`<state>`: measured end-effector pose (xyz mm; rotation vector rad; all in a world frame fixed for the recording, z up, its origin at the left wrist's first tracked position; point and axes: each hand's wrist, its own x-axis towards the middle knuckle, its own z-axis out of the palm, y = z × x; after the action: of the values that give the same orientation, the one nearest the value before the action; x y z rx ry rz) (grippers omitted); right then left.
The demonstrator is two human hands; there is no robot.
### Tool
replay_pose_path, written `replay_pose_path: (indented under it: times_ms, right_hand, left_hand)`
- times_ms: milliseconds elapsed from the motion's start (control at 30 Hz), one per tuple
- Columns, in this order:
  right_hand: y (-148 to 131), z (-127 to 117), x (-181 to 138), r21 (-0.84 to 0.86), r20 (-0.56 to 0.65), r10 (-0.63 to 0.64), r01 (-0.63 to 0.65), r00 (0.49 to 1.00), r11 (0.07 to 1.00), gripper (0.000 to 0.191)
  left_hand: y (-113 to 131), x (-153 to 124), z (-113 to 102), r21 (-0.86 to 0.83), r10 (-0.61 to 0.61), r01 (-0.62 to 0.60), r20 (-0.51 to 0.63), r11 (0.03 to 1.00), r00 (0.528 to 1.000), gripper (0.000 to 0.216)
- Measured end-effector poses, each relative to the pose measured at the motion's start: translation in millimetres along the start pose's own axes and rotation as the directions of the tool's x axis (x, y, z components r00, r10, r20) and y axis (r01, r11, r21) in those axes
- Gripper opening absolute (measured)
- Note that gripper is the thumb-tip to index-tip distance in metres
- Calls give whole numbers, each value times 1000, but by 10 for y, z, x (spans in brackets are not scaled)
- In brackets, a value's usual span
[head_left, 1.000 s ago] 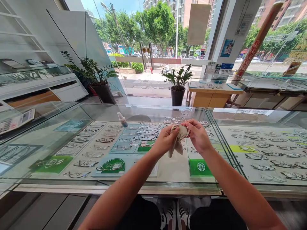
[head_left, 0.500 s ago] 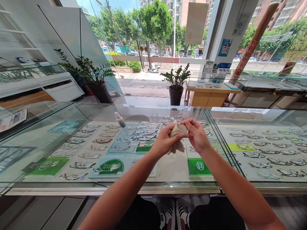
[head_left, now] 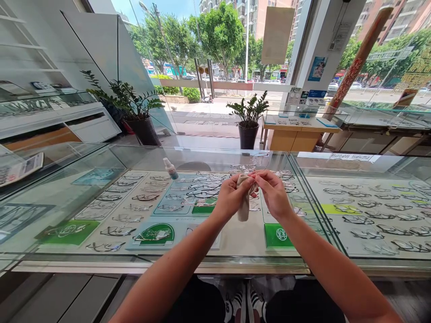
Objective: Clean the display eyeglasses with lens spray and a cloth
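Observation:
Both hands are raised over the glass display counter (head_left: 242,264). Bunched in the fingers of my left hand (head_left: 231,197) is a beige cleaning cloth (head_left: 244,211), its lower end hanging down. My right hand (head_left: 274,195) is closed in a pinch against the cloth's right side, on a thin-rimmed pair of eyeglasses that the fingers and cloth mostly hide. A small white spray bottle (head_left: 170,168) stands on the glass, left of and beyond the hands.
Rows of eyeglasses (head_left: 145,197) lie inside the counter, with green brand plates (head_left: 279,235) among them. Potted plants (head_left: 248,134) stand beyond it before the glass front. A calculator (head_left: 22,170) lies at the left edge. A wooden display table (head_left: 299,137) is behind.
The cloth, earlier spread around a round lens, now appears folded together and upright in the left hand. The right fingers have shifted slightly down and left, and the lens is now hidden.

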<state>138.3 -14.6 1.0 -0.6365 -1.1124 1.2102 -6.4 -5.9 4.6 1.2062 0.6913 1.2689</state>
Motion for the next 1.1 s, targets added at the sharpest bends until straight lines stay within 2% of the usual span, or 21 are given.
replay_pose_path:
  times_ms: [267,400,567,700,900,1100]
  right_hand:
    - [38,-79,33,10,-34,20,-19,999,1000,15]
    - [43,-107,75,41,-79,69,-66,995,997,13]
    - [7,-111,107,103,-116,130,-119,985,988,18]
    - [-21,-112,109,89,-119,155,-145,981,985,23]
    - [-4,-95,78,118,-81,181,-171,980,978,21]
    - [-33,-37,44,93,-1,124,-123,992,988,21]
  left_hand:
    - [-17,30,-64,61,-25,18,108,998,994,53]
    - [-32,48,-108,75,-25,13,156,997,987,50]
    - [8,40,-152,162,-47,14,201,987,978,48]
    - [16,24,-160,165,-64,24,240,986,969,48]
    - [-1,10,-104,171,-45,18,158,985,986,45]
    - [5,-6,-48,132,-11,1,72,991,997,47]
